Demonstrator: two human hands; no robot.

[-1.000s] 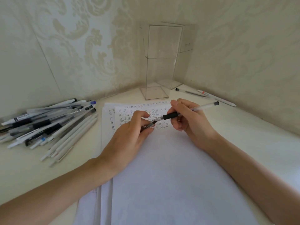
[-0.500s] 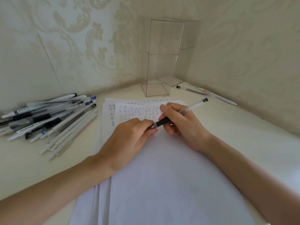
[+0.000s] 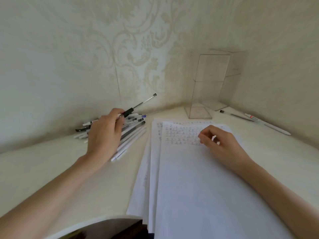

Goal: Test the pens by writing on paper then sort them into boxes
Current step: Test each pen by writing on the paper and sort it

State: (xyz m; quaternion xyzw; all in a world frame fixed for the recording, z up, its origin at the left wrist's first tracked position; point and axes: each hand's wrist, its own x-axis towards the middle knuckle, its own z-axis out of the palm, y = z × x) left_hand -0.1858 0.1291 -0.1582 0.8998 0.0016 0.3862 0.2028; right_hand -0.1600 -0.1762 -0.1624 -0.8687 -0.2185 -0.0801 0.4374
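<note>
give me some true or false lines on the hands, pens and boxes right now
1. The left hand holds a black-grip pen above the pile of pens. True.
2. The right hand is writing with a pen. False: it holds no pen; its fingers are loosely curled over the paper.
3. The clear boxes hold several pens. False: no pens show inside them; a thin dark pen and a white pen lie on the table to their right.
4. The top sheet has rows of written marks near its far end. True.
</note>
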